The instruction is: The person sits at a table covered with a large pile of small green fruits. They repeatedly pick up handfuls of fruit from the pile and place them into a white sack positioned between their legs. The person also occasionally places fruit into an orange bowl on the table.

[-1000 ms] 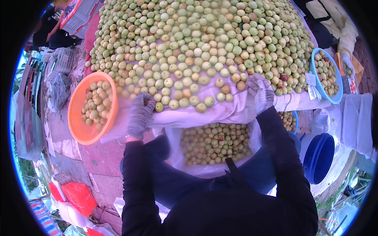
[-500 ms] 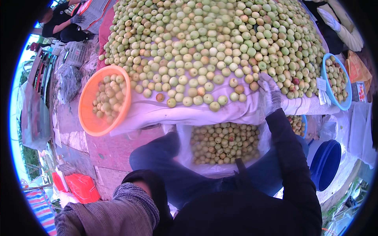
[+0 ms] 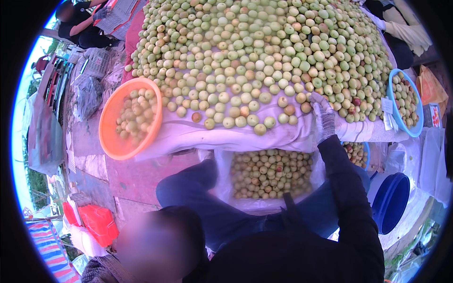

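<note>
A broad heap of small round green-yellow fruit [image 3: 226,61], some blushed red, covers a table draped in a pale cloth [image 3: 226,140]. My right hand [image 3: 323,118], in a grey-white glove, lies at the heap's near edge. Its fingers stretch forward beside the closest fruit, and I make out nothing held in them. At the lower left, close to the camera, only some grey knit of my left hand's glove [image 3: 106,268] shows; its fingers are hidden. Between my knees stands a container with a white liner [image 3: 225,181], full of similar fruit.
An orange basket [image 3: 104,125] of fruit leans at the table's left corner. On the right are a light-blue basket [image 3: 392,96] and a dark-blue bucket [image 3: 394,203]. A person [image 3: 75,23] works far left; another's pale sleeve [image 3: 406,35] shows far right. Red bags [image 3: 99,224] lie lower left.
The whole view has shifted slightly. My left hand has dropped toward the lower edge, and a blurred patch now covers where its wrist was. My right hand stays at the heap's edge.
</note>
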Demonstrator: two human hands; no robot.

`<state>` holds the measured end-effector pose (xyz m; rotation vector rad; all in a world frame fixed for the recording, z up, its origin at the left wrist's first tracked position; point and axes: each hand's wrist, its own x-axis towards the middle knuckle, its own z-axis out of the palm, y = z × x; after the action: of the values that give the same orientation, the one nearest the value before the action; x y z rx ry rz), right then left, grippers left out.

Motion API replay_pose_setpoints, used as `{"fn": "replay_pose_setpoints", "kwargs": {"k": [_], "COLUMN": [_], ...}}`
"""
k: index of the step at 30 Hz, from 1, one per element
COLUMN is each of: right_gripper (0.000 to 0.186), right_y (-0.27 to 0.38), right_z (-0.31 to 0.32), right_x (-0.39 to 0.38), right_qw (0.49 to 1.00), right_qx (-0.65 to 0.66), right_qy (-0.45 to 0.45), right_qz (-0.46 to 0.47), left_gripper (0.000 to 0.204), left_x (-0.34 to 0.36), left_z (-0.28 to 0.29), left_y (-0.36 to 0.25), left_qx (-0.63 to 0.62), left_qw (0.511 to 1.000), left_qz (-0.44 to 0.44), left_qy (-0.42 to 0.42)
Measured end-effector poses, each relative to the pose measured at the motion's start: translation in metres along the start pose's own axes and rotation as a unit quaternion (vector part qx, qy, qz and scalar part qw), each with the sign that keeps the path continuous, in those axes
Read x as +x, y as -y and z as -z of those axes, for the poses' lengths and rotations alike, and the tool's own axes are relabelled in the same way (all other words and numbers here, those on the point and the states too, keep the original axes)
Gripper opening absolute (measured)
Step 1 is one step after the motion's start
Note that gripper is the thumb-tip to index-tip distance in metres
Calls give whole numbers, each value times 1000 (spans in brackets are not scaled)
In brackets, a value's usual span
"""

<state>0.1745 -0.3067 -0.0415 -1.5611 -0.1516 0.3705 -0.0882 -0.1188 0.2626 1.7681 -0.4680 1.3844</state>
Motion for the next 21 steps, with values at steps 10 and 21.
{"fn": "replay_pose_setpoints", "kwargs": {"k": [10,21], "right_gripper": [37,34], "right_y": [-3,-4], "right_z": [-5,-17], "right_x": [2,3], "right_qw": [978,960], "right_qx": [-187,-257], "right_qy": [66,52], "right_qz": [65,102], "left_gripper": [27,39], "left_x": [-183,-188], "left_z": [19,8], "left_y": [167,236], "left_qx": [155,451], "left_qw": [819,611], "left_qz": [542,540], "left_qy": [-109,362]}}
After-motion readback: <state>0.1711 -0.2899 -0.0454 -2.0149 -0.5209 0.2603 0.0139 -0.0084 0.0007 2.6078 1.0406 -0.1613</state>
